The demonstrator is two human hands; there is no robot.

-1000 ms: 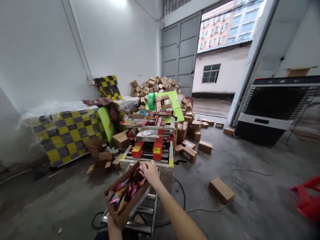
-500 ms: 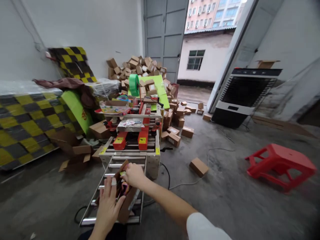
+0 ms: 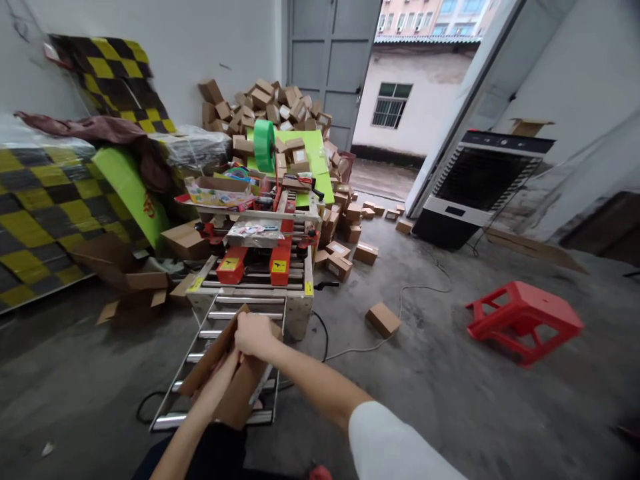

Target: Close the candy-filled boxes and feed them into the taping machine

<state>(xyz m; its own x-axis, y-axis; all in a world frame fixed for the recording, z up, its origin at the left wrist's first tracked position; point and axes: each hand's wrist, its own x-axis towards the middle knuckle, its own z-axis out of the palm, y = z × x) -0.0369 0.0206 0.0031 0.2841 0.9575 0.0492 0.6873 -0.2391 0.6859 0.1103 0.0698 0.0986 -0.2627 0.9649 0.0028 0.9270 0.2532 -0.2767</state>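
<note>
An open cardboard box [image 3: 241, 398] lies lengthwise on the roller conveyor [image 3: 173, 421], its long flaps standing up. My left hand [image 3: 226, 373] reaches down between the flaps, and its fingers are hidden by the cardboard and my other hand. At the box's far end, my right hand [image 3: 254, 335] is closed, with curled fingers pointing down into the opening. Whatever it grips is out of sight. The two hands are close together, and the box's contents are mostly covered.
Ahead stands a carton-sealing machine [image 3: 279, 270] with red belts and a green tape roll [image 3: 264, 146]. Behind it is a heap of closed cartons [image 3: 263, 99]. To the right are a loose carton [image 3: 383, 320], a grey cable and a red stool [image 3: 530, 320].
My left hand has gone from flat over the box to reaching inside it. My right hand stays at the far end. Colourful contents seen before are now covered, and the left flap stands higher.
</note>
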